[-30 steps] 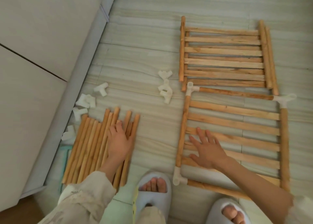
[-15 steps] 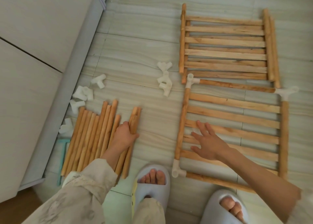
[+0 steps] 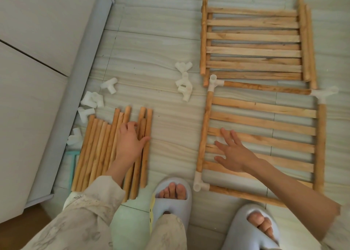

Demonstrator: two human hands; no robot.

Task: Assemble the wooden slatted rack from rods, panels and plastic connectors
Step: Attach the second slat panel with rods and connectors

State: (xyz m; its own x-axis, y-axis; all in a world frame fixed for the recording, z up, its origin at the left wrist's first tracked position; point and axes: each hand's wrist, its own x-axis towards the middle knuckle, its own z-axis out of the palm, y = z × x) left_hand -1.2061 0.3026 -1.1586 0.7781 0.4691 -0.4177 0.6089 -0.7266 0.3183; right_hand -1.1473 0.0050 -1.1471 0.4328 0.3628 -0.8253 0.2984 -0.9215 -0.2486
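Several loose wooden rods (image 3: 98,151) lie side by side on the floor at lower left. My left hand (image 3: 129,142) grips one rod (image 3: 142,128) near the right side of that pile, fingers curled over it and thumb across. My right hand (image 3: 233,151) rests flat with spread fingers on the slats of a framed panel (image 3: 265,125), whose edge rods are joined by white plastic connectors (image 3: 215,82) at its corners. Farther away lie stacked slatted panels (image 3: 253,41) without connectors.
Loose white connectors lie in two groups: three (image 3: 184,81) between the rods and the panels, several (image 3: 92,100) along the grey cabinet base (image 3: 75,90) at left. My two feet in pale slippers (image 3: 170,198) stand at the bottom, close to the framed panel's near edge.
My left hand went from lying flat on the rod pile to curling around one rod at its right side. The right hand stayed on the slats. The view shifted slightly.
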